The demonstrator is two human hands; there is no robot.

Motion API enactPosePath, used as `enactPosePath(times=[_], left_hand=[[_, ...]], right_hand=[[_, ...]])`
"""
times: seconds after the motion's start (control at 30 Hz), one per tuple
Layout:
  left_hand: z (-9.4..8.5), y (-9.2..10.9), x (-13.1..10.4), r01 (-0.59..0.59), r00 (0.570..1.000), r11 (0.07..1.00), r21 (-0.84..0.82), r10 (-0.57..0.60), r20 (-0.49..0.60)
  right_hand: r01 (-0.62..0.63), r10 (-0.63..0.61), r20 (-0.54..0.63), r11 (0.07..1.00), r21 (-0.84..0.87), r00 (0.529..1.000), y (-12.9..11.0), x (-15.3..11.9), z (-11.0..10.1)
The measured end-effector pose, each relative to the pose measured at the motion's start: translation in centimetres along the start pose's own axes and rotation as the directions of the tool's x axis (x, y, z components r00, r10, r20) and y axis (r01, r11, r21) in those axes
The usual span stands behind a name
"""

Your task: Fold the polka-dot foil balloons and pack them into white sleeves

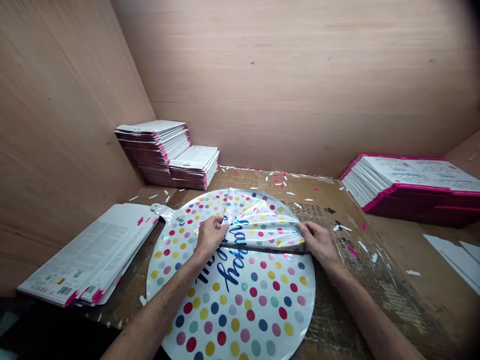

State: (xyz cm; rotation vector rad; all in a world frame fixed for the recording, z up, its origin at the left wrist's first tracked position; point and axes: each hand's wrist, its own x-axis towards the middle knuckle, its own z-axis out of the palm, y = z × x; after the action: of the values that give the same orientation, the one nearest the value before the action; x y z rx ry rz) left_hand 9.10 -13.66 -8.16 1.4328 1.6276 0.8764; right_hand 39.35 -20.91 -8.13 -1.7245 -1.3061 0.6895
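A round white foil balloon [240, 305] with coloured dots and blue lettering lies flat in front of me, its tail pointing to the far left. Part of its upper side is creased and lifted into a fold. My left hand [212, 235] pinches the foil near the middle, by the lettering. At the right rim my right hand [318, 241] grips the edge of the fold between thumb and fingers. The fold stretches between both hands, with a dark crease line along its near side.
Flat cardboard packs with pink edges stand stacked at the back left [153, 150] and right [416, 185]. More white packs [101, 250] lie at the left. Paper scraps litter the cardboard surface [360, 300]. White sheets [453, 255] lie far right. Wooden walls [285, 85] enclose the back and sides.
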Motion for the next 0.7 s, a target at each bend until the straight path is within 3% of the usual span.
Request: enactPosePath(times=[0.13, 0.27, 0.33, 0.4, 0.47, 0.5, 0.53, 0.6, 0.67, 0.7], left_hand=[[0.0, 0.4, -0.1, 0.000, 1.000, 0.994, 0.108, 0.002, -0.017], [0.0, 1.4, -0.6, -0.035, 0.999, 0.977, 0.212, 0.041, -0.024], [0.3, 1.9, -1.0, -0.108, 0.987, 0.948, 0.300, 0.137, -0.078], [1.0, 2.0, -1.4, -0.263, 0.939, 0.841, 0.473, 0.336, -0.076], [2.0, 1.4, -1.7, -0.397, 0.875, 0.647, 0.651, 0.482, 0.054], [2.4, 1.0, -1.7, -0.431, 0.860, 0.560, 0.707, 0.493, 0.134], [2.8, 0.5, -1.7, -0.443, 0.860, 0.507, 0.740, 0.472, 0.192], [3.3, -0.3, -1.5, -0.427, 0.876, 0.457, 0.780, 0.424, 0.231], [3.4, -0.8, -1.4, -0.413, 0.885, 0.449, 0.793, 0.403, 0.233], [3.4, -0.8, -1.3, -0.407, 0.890, 0.458, 0.790, 0.392, 0.232]], right_hand=[[0.001, 0.000, -0.008, 0.999, 0.041, 1.000, 0.1, 0.3, 1.0], [0.067, -0.106, -0.103, 0.941, -0.330, 0.989, 0.7, 0.0, 1.8], [0.065, -0.128, -0.107, 0.885, -0.460, 0.986, 1.1, -0.1, 2.0], [0.082, -0.139, -0.075, 0.860, -0.504, 0.987, 1.1, -0.4, 1.9], [0.129, -0.203, -0.074, 0.822, -0.555, 0.976, 0.6, -1.1, 1.8], [0.182, -0.273, -0.064, 0.782, -0.596, 0.960, 0.0, -1.6, 1.9], [0.268, -0.362, -0.015, 0.717, -0.643, 0.932, -0.6, -2.1, 2.0], [0.485, -0.509, 0.204, 0.516, -0.706, 0.837, -2.2, -2.7, 2.6], [0.633, -0.479, 0.452, 0.337, -0.696, 0.752, -3.6, -2.6, 3.7], [0.660, -0.422, 0.526, 0.292, -0.692, 0.739, -4.1, -2.1, 4.3]])
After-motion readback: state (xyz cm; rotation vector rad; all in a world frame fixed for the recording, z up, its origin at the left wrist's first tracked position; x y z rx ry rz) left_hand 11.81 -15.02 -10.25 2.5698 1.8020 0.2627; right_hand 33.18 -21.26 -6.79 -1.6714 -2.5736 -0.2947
